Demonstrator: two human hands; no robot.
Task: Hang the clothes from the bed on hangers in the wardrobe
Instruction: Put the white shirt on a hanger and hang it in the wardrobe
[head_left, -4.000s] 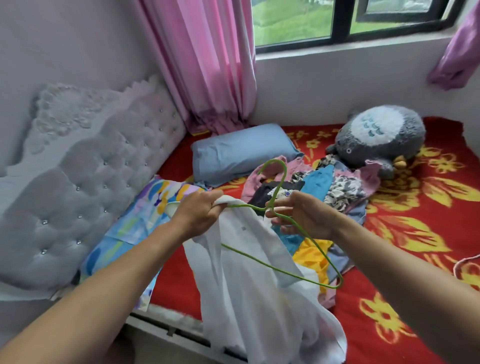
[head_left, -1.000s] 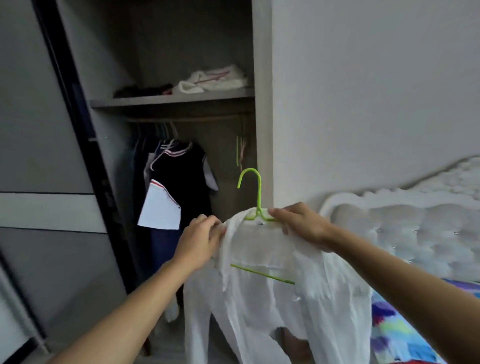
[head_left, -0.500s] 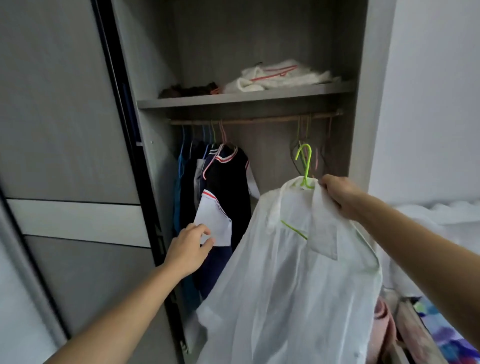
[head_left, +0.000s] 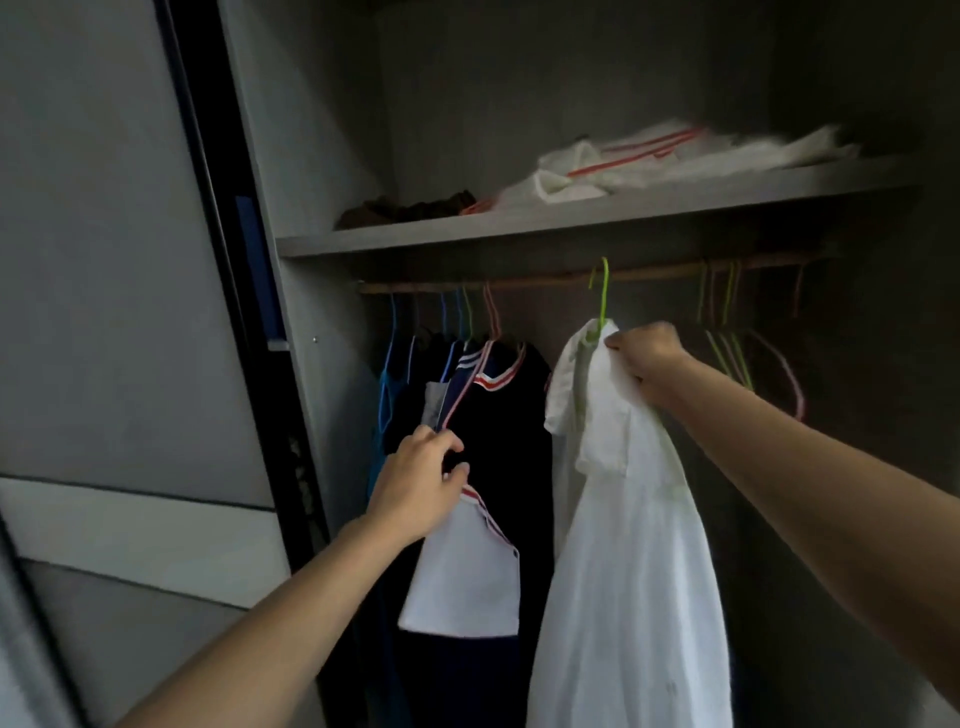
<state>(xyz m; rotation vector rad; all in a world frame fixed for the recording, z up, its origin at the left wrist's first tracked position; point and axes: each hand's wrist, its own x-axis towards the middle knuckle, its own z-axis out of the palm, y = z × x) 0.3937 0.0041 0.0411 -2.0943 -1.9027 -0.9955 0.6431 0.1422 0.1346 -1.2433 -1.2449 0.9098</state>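
Note:
A white shirt (head_left: 628, 545) hangs on a green hanger (head_left: 601, 296). My right hand (head_left: 644, 353) grips the shirt's shoulder just below the hook. The hook is level with the wooden rail (head_left: 545, 283) in the wardrobe; I cannot tell whether it rests on the rail. My left hand (head_left: 421, 483) touches a dark garment with red and white trim (head_left: 504, 415) that hangs on the rail, fingers loosely curled at its edge.
Several clothes hang at the rail's left end (head_left: 405, 384). Empty hangers (head_left: 737, 358) hang at the right end. The shelf (head_left: 571, 218) above holds folded white cloth (head_left: 649, 161) and a dark item (head_left: 410, 210). A sliding door (head_left: 119, 312) stands left.
I turned from the bed to the wardrobe and stepped close. My right hand raised the hanger's hook up to the rail. My left hand let go of the shirt and reached the dark garment.

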